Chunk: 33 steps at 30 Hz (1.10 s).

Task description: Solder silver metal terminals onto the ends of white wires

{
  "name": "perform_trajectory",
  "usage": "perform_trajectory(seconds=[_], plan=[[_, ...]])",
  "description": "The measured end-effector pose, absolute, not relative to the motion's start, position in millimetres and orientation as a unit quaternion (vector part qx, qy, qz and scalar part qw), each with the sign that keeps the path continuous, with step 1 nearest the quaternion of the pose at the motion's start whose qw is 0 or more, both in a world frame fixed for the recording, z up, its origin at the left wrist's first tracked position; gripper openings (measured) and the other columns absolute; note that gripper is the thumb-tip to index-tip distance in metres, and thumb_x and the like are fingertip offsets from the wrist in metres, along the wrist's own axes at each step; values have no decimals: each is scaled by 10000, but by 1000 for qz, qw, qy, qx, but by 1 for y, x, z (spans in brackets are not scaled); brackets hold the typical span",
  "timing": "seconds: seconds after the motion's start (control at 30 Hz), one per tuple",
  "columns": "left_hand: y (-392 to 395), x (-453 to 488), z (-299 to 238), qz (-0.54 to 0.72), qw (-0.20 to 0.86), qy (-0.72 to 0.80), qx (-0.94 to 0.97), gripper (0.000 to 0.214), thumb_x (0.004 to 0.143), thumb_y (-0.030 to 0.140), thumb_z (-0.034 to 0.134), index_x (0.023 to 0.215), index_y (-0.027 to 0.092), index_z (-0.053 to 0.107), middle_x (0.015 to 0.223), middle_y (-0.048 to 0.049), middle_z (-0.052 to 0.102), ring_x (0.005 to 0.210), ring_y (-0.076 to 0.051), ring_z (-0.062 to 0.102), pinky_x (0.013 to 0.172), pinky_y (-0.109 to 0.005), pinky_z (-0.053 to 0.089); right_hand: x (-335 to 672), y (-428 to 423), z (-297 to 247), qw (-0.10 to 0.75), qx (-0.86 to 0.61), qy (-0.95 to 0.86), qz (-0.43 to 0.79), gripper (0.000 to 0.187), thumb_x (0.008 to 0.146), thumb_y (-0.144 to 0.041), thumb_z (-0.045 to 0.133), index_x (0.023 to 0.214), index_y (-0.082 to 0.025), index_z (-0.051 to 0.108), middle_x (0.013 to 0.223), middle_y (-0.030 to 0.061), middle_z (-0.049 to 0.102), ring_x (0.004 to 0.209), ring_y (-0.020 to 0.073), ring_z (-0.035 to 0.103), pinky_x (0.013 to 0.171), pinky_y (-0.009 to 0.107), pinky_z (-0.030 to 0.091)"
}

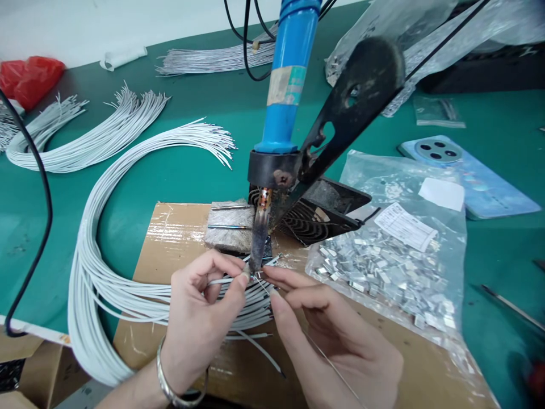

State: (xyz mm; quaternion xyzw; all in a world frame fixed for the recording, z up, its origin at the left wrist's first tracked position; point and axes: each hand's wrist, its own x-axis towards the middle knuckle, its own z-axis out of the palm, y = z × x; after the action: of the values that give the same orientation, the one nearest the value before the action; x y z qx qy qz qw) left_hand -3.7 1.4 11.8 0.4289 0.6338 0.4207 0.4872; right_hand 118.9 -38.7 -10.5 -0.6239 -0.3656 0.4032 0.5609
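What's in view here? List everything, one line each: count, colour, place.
soldering iron: 1, blue handle, upright, tip above the hands
metal stand: 1, black, attached to the iron
fan grille: 1, black, right of the iron
pad: 1, grey, on the cardboard, two wires on it
cardboard sheet: 1, brown, on the mat
mat: 1, green, under everything
wire bundles: several, white, left and ahead
bag of metal clips: 1, clear bag, silver clips, right
phone: 1, pale blue, far right
plastic bag: 1, red, far left
bangle: 1, silver, left wrist
left hand: 1, pinching a white wire
right hand: 1, pinching a thin silver wire
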Motion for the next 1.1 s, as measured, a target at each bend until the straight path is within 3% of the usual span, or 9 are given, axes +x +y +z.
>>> perform_trajectory(seconds=[1.1], plan=[[2,-4,11,425,484,633,429,112,697,160,769,638,177,675,794,-36,760,597,-107,593,510,-175,421,119,-38,-9,568,-610,-383,398,187,837,-234,764,673,-249,677,995,8,824,856,159,773,818,235,571]])
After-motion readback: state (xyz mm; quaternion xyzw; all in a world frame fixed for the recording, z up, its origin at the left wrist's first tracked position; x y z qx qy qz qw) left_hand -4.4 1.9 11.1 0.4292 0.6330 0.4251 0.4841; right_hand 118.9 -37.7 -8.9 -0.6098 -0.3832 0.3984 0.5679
